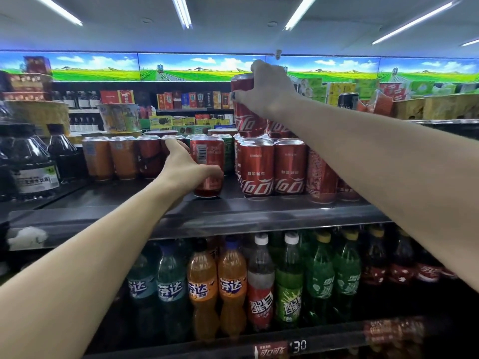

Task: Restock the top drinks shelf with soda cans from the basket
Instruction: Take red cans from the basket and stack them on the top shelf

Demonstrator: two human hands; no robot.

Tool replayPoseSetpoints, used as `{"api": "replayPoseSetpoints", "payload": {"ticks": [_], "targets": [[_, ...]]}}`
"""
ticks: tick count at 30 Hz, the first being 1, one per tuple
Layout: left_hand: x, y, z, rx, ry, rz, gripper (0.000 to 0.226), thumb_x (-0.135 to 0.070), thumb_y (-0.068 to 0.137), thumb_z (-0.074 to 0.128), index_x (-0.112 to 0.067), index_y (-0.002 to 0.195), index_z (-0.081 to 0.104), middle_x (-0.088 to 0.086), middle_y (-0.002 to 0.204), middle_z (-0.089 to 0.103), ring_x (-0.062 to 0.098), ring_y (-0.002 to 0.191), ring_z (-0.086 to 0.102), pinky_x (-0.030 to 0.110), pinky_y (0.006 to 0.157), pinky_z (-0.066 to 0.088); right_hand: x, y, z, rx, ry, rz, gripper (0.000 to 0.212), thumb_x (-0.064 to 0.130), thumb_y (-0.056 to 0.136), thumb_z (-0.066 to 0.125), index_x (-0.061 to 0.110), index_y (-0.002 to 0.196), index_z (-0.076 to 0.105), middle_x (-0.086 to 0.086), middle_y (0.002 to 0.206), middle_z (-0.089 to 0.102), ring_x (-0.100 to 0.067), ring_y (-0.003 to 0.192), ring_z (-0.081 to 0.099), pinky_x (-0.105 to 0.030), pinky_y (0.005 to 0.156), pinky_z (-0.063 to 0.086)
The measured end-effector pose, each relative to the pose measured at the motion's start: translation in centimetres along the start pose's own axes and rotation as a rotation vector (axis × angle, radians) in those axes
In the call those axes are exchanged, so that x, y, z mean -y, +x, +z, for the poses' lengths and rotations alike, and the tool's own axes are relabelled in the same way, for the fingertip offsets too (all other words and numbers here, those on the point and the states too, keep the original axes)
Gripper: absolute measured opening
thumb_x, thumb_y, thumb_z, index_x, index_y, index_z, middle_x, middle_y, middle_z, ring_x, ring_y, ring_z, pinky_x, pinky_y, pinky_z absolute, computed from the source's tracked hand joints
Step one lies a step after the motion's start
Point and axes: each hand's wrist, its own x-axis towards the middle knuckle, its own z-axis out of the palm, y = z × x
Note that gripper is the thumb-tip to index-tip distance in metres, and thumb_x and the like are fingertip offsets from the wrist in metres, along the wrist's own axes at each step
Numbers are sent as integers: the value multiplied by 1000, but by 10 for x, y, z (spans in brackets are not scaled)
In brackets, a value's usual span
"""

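Placing step: the left hand (190,168) grips a red can (206,169) standing on the top shelf (259,216), the right hand (264,92) grips another can (246,110) atop the cola stack (272,169), each seemingly needing release once steady.

Top shelf (233,215), dark metal: red cans (272,167) right, orange cans (110,158) and dark bottles (33,161) left.
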Motion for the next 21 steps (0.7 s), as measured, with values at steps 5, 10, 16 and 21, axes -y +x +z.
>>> {"api": "replayPoseSetpoints", "payload": {"ticks": [5, 10, 16, 21], "targets": [[3, 2, 1, 25, 54, -5, 92, -19, 59, 99, -22, 121, 32, 13, 116, 62, 27, 101, 68, 43, 85, 62, -1, 0, 7, -3, -45, -20, 42, 41, 93, 66, 9, 120, 60, -10, 112, 67, -27, 101, 64, -36, 84, 56], [5, 9, 0, 64, 91, 29, 94, -19, 64, 97, -20, 132, 32, 8, 116, 66, 25, 103, 70, 48, 92, 60, -4, -1, 10, -9, -175, -66, 48, 50, 93, 61, 12, 123, 58, -8, 110, 67, -28, 99, 65, -41, 84, 58], [8, 12, 1, 79, 118, 50, 88, -21, 68, 96, -20, 130, 33, 7, 115, 67, 23, 102, 70, 47, 94, 60, -6, 6, 6, 28, -285, -66, 56, 54, 93, 58, 11, 129, 56, -12, 134, 52, -30, 108, 60, -37, 80, 49], [5, 10, 1, 89, 127, 52, 86, -19, 72, 93, -18, 132, 32, 7, 115, 66, 21, 102, 69, 43, 92, 59, -10, 11, 5, 76, -296, -121, 64, 48, 95, 61, 10, 143, 42, -13, 141, 45, -33, 122, 53, -40, 91, 45]]}}
